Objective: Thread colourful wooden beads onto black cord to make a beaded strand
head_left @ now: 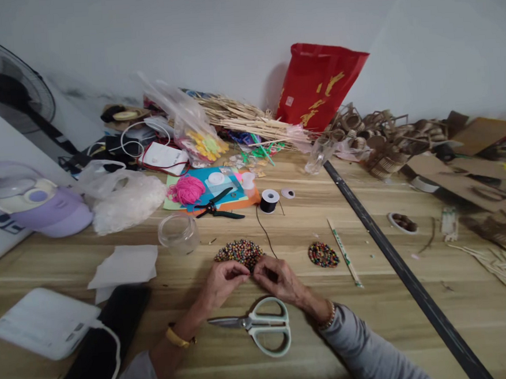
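Note:
My left hand [223,281] and my right hand [280,278] meet at the near edge of a mound of multicoloured beads [239,251]. Thumb and forefinger are pinched together on each hand. What lies between the fingertips is too small to make out. A thin black cord [265,232] runs from a spool [269,201] down to the beads behind my right hand. White-handled scissors [269,327] lie just below my hands, blades pointing left. A smaller coil of beads [323,254] rests to the right.
A clear jar [179,234] and black-handled pliers [215,206] stand beyond my left hand. Pink yarn [186,190] lies on coloured sheets. Right of the bead coil are a wrapped stick [345,253] and a long dark strip [396,260]. A white device [46,323] sits at left.

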`<state>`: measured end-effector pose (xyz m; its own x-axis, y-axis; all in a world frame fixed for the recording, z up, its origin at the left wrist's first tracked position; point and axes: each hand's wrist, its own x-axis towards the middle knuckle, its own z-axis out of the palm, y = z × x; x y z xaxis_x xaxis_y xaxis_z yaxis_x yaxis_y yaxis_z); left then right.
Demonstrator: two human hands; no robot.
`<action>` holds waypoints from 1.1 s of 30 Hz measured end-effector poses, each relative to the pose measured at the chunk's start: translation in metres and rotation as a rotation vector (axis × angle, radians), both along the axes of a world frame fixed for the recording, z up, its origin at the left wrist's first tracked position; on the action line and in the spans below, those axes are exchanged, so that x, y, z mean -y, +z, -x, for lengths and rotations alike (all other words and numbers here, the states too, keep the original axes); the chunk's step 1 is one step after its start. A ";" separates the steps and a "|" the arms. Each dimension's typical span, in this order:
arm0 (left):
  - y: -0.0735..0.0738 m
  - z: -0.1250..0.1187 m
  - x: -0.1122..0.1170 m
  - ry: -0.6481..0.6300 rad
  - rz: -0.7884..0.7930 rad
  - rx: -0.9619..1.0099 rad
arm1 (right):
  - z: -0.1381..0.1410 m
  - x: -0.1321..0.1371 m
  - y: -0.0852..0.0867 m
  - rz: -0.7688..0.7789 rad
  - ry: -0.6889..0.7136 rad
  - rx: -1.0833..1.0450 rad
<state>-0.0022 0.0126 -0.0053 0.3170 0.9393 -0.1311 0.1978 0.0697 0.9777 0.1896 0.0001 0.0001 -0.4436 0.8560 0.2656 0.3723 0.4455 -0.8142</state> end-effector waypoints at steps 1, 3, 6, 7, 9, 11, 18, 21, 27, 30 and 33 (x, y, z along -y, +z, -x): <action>0.000 0.000 0.000 -0.004 0.001 0.005 | 0.000 0.000 0.000 0.001 0.001 0.002; 0.000 0.000 0.000 -0.013 0.002 0.021 | 0.000 0.000 0.001 -0.001 0.000 0.003; 0.000 0.001 -0.001 -0.011 0.005 0.041 | 0.001 0.000 0.003 0.004 -0.001 0.002; 0.000 0.001 -0.001 -0.011 0.008 0.044 | 0.001 0.000 0.003 0.006 -0.001 0.000; 0.000 0.001 -0.001 -0.020 0.015 0.042 | 0.001 0.000 0.003 0.004 -0.002 -0.007; 0.001 0.001 0.000 -0.027 0.019 0.032 | 0.001 0.000 0.003 -0.002 -0.001 -0.009; 0.005 0.000 0.000 -0.019 0.012 0.015 | 0.001 0.000 0.001 -0.018 0.003 -0.009; 0.004 -0.001 -0.001 -0.016 0.001 0.020 | 0.001 0.000 0.000 -0.021 0.011 -0.009; 0.001 -0.001 0.000 -0.016 0.002 0.034 | 0.001 0.000 0.001 -0.030 0.015 -0.001; 0.002 0.000 0.001 -0.008 0.000 0.022 | 0.001 0.000 0.001 -0.031 0.023 -0.001; 0.006 0.000 0.001 -0.020 -0.006 0.025 | 0.001 -0.001 0.001 -0.032 0.029 -0.002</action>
<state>-0.0020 0.0111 0.0005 0.3392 0.9333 -0.1174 0.1747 0.0601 0.9828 0.1884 0.0008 0.0007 -0.4677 0.8338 0.2933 0.3571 0.4818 -0.8002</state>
